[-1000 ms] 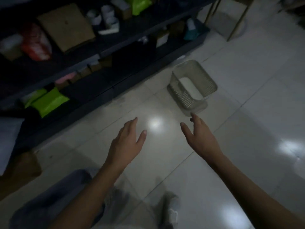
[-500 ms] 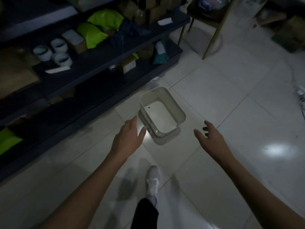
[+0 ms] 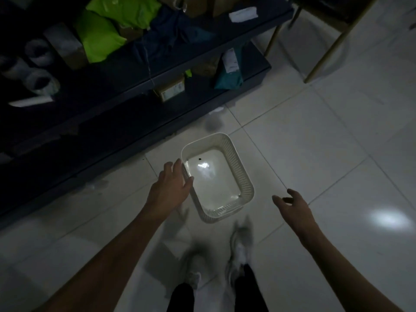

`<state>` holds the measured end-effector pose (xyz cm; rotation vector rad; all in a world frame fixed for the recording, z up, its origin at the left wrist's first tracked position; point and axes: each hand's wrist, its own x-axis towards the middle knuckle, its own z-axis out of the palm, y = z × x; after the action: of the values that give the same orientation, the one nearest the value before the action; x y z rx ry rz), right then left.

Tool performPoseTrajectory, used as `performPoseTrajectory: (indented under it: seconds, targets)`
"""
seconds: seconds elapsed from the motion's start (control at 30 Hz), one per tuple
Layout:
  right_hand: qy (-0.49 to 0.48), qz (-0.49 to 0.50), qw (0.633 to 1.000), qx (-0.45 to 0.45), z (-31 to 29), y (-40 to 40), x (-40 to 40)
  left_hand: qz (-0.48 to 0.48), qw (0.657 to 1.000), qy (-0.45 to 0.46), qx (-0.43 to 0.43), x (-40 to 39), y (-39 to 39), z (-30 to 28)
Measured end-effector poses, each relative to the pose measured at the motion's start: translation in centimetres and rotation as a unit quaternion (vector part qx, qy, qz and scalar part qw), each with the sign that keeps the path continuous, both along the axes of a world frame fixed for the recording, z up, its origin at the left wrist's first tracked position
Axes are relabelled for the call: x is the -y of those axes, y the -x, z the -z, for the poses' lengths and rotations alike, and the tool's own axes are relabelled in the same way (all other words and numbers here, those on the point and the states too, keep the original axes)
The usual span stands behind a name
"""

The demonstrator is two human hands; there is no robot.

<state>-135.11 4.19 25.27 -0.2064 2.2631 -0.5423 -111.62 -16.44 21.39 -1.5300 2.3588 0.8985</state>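
Note:
A white slatted plastic basket (image 3: pixel 244 176) stands on the tiled floor, seen from above with nothing visible inside. My left hand (image 3: pixel 171 188) is spread at the basket's left wall, fingers straight, thumb at the rim. My right hand (image 3: pixel 292 207) hovers to the right of the basket, apart from it, fingers loosely spread and holding nothing.
A dark low shelf rack (image 3: pixel 126 91) runs along the left and back, holding green bags (image 3: pixel 101 34), tape rolls (image 3: pixel 38 79), a small carton (image 3: pixel 172 90) and a teal packet (image 3: pixel 229 73). Chair legs (image 3: pixel 326 52) stand at the back right. My shoes (image 3: pixel 238 251) are just behind the basket.
I have stepped closer and the view has tilted down over the basket. My left hand has reached the basket's left side; my right hand has spread out to its right.

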Motion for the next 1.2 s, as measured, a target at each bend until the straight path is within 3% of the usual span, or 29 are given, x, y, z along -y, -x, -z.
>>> performPoseTrajectory:
  seconds: [0.23,0.43,0.57,0.8,1.2]
  targets:
    - [-0.025,0.01,0.999,0.038,8.8,5.2,2.8,0.059,0.993,0.038,0.093,4.2,5.2,6.2]
    - [-0.035,0.187,0.97,0.149,19.0,4.7,2.6,0.211,0.942,0.169,0.2,6.0,8.1,13.5]
    - [-0.055,0.284,0.934,0.211,24.1,2.4,1.3,0.238,0.941,0.165,0.177,8.0,8.7,17.9]
    - [-0.01,0.377,0.901,0.214,29.2,-2.2,1.4,0.319,0.918,0.15,0.18,11.7,11.5,23.7]
    - [0.071,0.407,0.897,0.155,32.3,-6.2,1.7,0.435,0.873,0.133,0.177,14.8,17.0,26.8]
